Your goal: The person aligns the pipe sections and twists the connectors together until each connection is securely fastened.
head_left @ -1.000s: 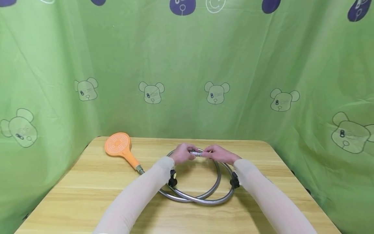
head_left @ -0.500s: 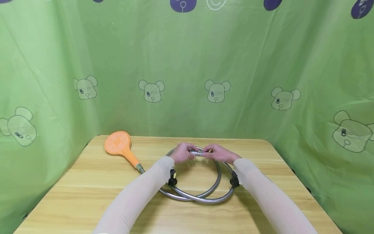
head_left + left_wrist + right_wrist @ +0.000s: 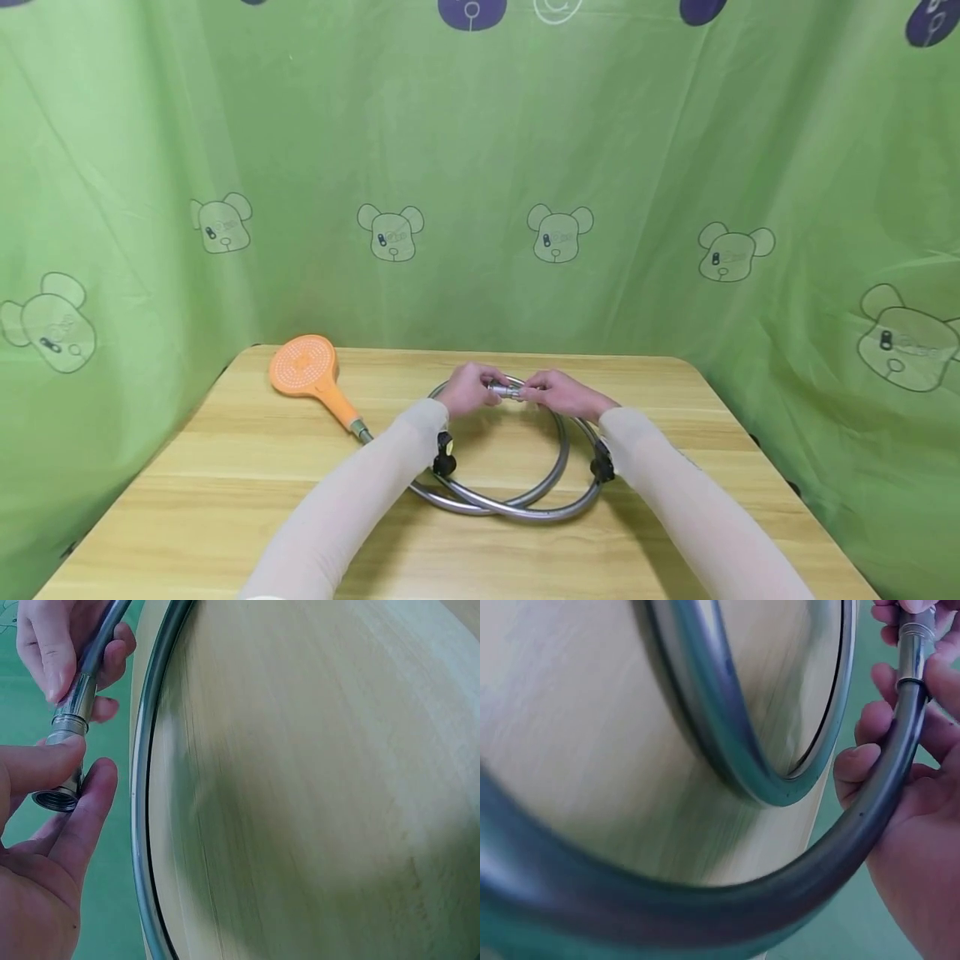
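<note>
A silver shower hose (image 3: 536, 515) lies in loops on the table, one end raised at the back. At that end is a metal connector (image 3: 56, 799) with an open threaded mouth. My left hand (image 3: 467, 392) pinches the connector between thumb and fingers. Just beside it, my right hand (image 3: 566, 395) grips the hose's smooth metal end sleeve (image 3: 910, 658), its fingers curled round the hose in the right wrist view. The connector and sleeve stand in line and touch. An orange shower head (image 3: 303, 365) lies at the back left, spray face up, joined to the hose's other end.
The wooden table (image 3: 225, 508) has rounded back corners. Green curtains (image 3: 480, 300) printed with bear faces hang behind it and on both sides. Hose loops lie under and between the wrists, near the black wrist cameras (image 3: 602, 462).
Small finger shifts show on the right hand at the metal sleeve. Both hands stay in place, and the hose and shower head have not moved on the table.
</note>
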Motion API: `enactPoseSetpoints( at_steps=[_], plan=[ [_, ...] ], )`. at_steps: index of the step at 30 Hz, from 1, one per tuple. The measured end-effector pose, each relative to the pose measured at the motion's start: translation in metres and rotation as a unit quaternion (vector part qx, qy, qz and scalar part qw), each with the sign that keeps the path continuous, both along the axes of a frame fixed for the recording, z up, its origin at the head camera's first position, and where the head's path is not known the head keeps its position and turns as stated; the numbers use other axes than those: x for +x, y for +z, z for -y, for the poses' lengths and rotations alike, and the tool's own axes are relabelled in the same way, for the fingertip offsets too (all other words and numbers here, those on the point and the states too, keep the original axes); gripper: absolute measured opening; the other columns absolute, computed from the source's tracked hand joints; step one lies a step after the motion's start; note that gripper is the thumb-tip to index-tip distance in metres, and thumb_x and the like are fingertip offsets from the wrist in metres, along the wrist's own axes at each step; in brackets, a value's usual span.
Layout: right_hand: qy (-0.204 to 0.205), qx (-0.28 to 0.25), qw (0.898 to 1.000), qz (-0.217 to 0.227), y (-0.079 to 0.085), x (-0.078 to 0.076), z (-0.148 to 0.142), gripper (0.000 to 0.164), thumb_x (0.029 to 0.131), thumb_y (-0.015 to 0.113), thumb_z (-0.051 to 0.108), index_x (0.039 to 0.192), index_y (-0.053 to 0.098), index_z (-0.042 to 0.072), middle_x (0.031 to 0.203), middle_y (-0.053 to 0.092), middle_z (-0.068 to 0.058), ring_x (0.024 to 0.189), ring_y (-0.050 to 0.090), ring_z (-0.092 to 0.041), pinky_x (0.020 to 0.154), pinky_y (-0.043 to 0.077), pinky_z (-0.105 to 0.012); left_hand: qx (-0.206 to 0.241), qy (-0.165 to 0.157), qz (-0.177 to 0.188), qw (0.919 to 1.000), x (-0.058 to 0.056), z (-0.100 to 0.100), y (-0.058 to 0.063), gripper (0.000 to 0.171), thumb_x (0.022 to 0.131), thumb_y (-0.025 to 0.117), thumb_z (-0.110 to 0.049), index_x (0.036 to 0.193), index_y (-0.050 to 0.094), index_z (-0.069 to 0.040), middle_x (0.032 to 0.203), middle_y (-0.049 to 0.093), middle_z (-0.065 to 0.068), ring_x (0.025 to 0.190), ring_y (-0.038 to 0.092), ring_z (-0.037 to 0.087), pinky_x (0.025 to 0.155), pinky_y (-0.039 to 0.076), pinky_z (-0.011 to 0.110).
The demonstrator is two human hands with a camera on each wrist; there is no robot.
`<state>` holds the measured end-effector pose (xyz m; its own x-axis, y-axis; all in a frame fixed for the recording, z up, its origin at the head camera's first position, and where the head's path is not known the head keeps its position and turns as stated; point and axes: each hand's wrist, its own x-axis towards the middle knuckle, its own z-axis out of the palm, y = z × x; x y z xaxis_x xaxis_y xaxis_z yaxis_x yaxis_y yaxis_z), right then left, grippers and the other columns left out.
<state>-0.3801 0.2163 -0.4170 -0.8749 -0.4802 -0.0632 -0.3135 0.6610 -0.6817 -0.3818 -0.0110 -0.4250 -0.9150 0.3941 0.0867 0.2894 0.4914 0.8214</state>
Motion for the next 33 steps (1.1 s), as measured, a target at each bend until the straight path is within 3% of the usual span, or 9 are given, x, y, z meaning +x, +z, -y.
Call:
enactPoseSetpoints(
  at_steps=[8,15,24,29,33],
  plan=[
    [0.016,-0.034,0.999,-0.020,-0.0020,-0.0009,0.0006,0.017,0.094,0.071,0.020,0.105,0.066,0.009,0.102,0.062,-0.009,0.087,0.053,-0.024,0.071,0.044,-0.032,0.007,-0.001,0.005,1.0000,0.0013,-0.0013,-0.0012,0.034,0.080,0.079,0.000,0.111,0.076,-0.014,0.097,0.072,0.001,0.081,0.062,0.015,0.071,0.053,0.027],
    [0.008,0.006,1.000,-0.001,0.0017,0.0001,0.0006,0.030,0.100,0.061,0.033,0.112,0.071,0.007,0.100,0.063,-0.015,0.084,0.055,-0.024,0.071,0.045,-0.032,0.001,0.002,0.001,1.0000,0.0018,-0.0014,-0.0024,0.034,0.079,0.079,0.001,0.110,0.076,-0.013,0.096,0.072,0.001,0.079,0.061,0.015,0.071,0.051,0.027],
    [0.031,-0.010,0.999,-0.026,0.0008,-0.0025,0.0008,0.014,0.094,0.070,0.021,0.105,0.069,0.013,0.102,0.062,-0.006,0.088,0.051,-0.021,0.072,0.042,-0.031,0.013,0.004,0.011,0.9998,0.0005,-0.0017,-0.0019,0.033,0.079,0.079,0.000,0.107,0.078,-0.017,0.095,0.073,0.001,0.078,0.062,0.015,0.070,0.052,0.027],
    [0.042,0.010,0.998,-0.035,0.0035,-0.0010,0.0009,0.021,0.098,0.065,0.027,0.109,0.072,0.011,0.107,0.062,-0.006,0.098,0.051,-0.023,0.080,0.043,-0.034,0.010,0.001,0.004,0.9999,0.0005,-0.0007,-0.0022,0.033,0.079,0.079,0.000,0.108,0.078,-0.015,0.092,0.071,0.000,0.077,0.060,0.015,0.068,0.052,0.026],
    [0.029,0.005,0.999,-0.031,0.0023,-0.0002,0.0041,0.021,0.097,0.067,0.027,0.110,0.071,0.011,0.106,0.061,-0.007,0.095,0.053,-0.025,0.076,0.045,-0.033,0.014,0.004,0.006,0.9999,0.0014,0.0006,-0.0018,0.034,0.079,0.078,0.001,0.110,0.077,-0.013,0.095,0.072,0.002,0.078,0.061,0.015,0.069,0.052,0.027]
  ],
)
